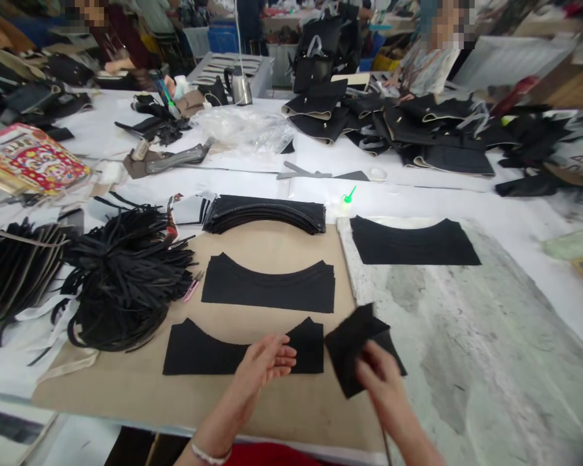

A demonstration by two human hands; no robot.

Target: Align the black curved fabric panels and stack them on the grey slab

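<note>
My right hand (379,370) grips a black panel (346,346) that is bent over on itself, held near the seam between the tan board and the grey slab. My left hand (271,357), empty with fingers stretched out, is over a flat black panel with a curved cut-out (199,353); whether it touches the panel I cannot tell. Farther up the board lies a second curved panel (267,288). Behind that is a stack of similar panels (267,213). One more black panel (412,246) rests on the slab at the right.
Bundles of black strips (126,272) crowd the left of the tan board (214,404). Pink snips (193,287) lie beside them. The stained grey slab (466,323) is on the right. Black bag parts (432,129), plastic film (245,129) and a kettle (240,87) are across the table; people work beyond.
</note>
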